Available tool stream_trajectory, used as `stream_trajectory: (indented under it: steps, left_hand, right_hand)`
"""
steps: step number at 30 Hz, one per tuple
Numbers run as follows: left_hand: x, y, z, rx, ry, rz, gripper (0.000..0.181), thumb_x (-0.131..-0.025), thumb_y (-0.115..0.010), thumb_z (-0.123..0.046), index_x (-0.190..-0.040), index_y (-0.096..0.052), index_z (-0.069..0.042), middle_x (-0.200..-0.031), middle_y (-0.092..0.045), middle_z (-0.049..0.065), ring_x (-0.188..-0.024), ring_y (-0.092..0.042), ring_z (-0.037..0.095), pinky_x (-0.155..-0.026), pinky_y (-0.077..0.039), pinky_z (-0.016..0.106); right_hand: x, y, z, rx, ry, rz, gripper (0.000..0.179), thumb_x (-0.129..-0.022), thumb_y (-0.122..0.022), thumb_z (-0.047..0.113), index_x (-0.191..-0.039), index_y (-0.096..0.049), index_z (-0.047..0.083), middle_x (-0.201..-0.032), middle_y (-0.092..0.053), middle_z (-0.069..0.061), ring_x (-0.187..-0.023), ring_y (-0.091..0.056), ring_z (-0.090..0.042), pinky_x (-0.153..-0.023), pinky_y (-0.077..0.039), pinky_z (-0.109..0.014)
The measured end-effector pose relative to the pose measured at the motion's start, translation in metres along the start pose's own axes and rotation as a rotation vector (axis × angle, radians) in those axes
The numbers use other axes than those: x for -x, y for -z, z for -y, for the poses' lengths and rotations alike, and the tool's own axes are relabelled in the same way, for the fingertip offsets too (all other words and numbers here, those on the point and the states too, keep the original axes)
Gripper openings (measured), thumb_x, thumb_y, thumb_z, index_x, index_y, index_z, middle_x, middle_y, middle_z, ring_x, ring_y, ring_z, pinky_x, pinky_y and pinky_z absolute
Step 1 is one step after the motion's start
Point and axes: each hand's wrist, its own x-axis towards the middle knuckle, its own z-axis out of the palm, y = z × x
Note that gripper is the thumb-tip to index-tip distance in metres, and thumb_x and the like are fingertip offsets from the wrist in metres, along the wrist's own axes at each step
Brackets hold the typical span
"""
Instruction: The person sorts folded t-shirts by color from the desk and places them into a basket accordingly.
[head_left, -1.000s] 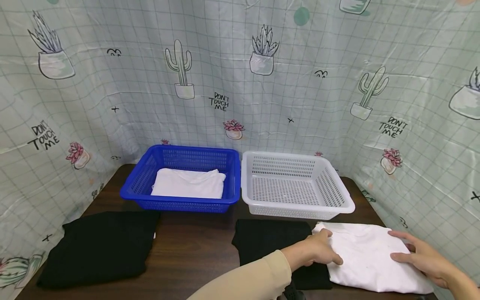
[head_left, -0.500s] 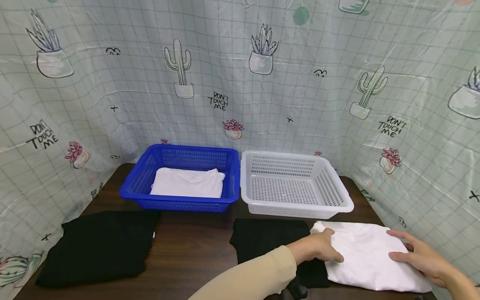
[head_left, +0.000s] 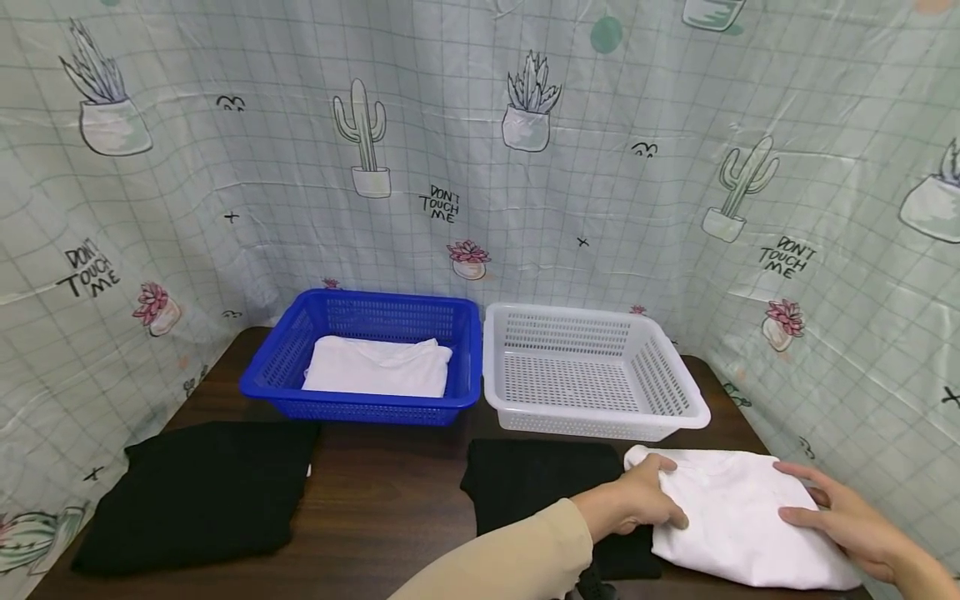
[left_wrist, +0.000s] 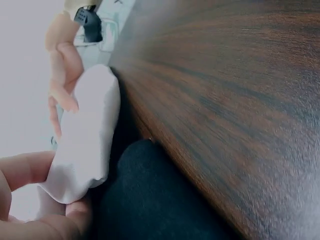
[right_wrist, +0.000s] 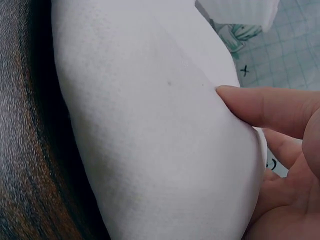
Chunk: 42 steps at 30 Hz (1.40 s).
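A folded white T-shirt (head_left: 738, 517) lies at the right front of the table, its left edge beside a folded black garment (head_left: 540, 475). My left hand (head_left: 648, 497) pinches its left edge, thumb on top and fingers beneath, as the fingers (left_wrist: 30, 167) in the left wrist view show. At the opposite edge my right hand (head_left: 851, 521) grips the cloth; in the right wrist view its thumb (right_wrist: 270, 107) presses on top and the other fingers go under. A dark shadow runs below the shirt's near edge. Whether it is fully off the table I cannot tell.
A blue basket (head_left: 360, 410) with a folded white cloth (head_left: 375, 367) inside stands at the back left. Beside it is a white basket (head_left: 592, 423). Another black garment (head_left: 202, 496) lies at the left. A patterned curtain (head_left: 465, 150) encloses the table (head_left: 382, 492).
The white T-shirt's left edge has bunched and risen slightly between my hands. Both hands stay in nearly the same place, and the baskets and black garments have not moved.
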Motion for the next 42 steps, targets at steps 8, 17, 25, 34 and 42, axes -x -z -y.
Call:
stream_trajectory:
  steps: [8,17,25,34,42]
  left_hand:
    - [-0.004,0.007,0.007,0.061,-0.032,-0.026,0.042,-0.087,-0.085,-0.003,-0.122,-0.071,-0.019,-0.118,-0.064,0.002,-0.108,-0.065,0.019,-0.095,-0.057,0.038]
    - [0.006,0.022,0.007,0.056,-0.077,-0.045,0.053,-0.083,-0.084,0.006,-0.123,-0.074,-0.027,-0.128,-0.064,0.001,-0.116,-0.063,0.017,-0.094,-0.058,0.039]
    - [0.030,0.071,0.006,0.125,-0.149,0.110,0.055,-0.091,-0.078,0.006,-0.137,-0.068,-0.023,-0.133,-0.060,0.002,-0.109,-0.064,0.019,-0.090,-0.060,0.043]
    - [0.064,0.137,0.010,0.224,-0.182,0.209,0.062,-0.093,-0.073,0.008,-0.149,-0.059,-0.014,-0.137,-0.059,0.007,-0.109,-0.066,0.023,-0.093,-0.059,0.046]
    - [0.090,0.200,0.012,0.269,-0.191,0.249,0.068,-0.095,-0.070,0.005,-0.158,-0.050,-0.012,-0.140,-0.056,0.014,-0.117,-0.063,0.025,-0.097,-0.057,0.045]
  right_hand:
    - [0.000,-0.002,-0.004,-0.128,0.075,0.068,0.065,-0.110,-0.057,0.008,-0.159,-0.038,0.045,-0.139,-0.046,0.021,-0.111,-0.056,0.012,-0.088,-0.055,-0.026]
    - [0.002,-0.012,0.010,-0.124,0.208,0.071,0.068,-0.111,-0.052,0.006,-0.171,-0.023,0.020,-0.144,-0.026,0.030,-0.120,-0.038,0.024,-0.089,-0.050,-0.016]
    - [0.011,-0.032,0.048,-0.162,0.325,0.102,0.068,-0.110,-0.049,0.000,-0.170,-0.020,0.013,-0.156,-0.025,0.021,-0.131,-0.037,0.015,-0.092,-0.051,-0.018]
    - [0.017,-0.075,0.101,-0.273,0.368,0.180,0.067,-0.109,-0.049,-0.003,-0.169,-0.023,0.015,-0.151,-0.045,0.007,-0.124,-0.061,-0.007,-0.093,-0.059,-0.037]
    - [0.011,-0.116,0.153,-0.371,0.347,0.232,0.068,-0.109,-0.052,0.001,-0.169,-0.024,0.020,-0.150,-0.049,0.000,-0.123,-0.065,-0.015,-0.094,-0.060,-0.045]
